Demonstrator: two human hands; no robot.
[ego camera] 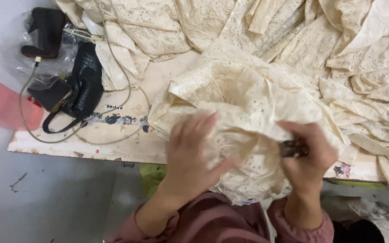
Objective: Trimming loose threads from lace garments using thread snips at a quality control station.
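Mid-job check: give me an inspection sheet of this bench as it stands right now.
Surface: pale board, edges worn, flower-print strip along it.
Job's things: cream eyelet fabric bunched under both hands; more heaped across the back.
Clutter: black handbag, dark phone, black boot in clear plastic wrap.
Hands: left hand presses the fabric, fingers spread; right hand closed on small dark snips.
Cables: beige cord loops from the phone across the board.
Surroundings: grey floor, green scrap below the edge.
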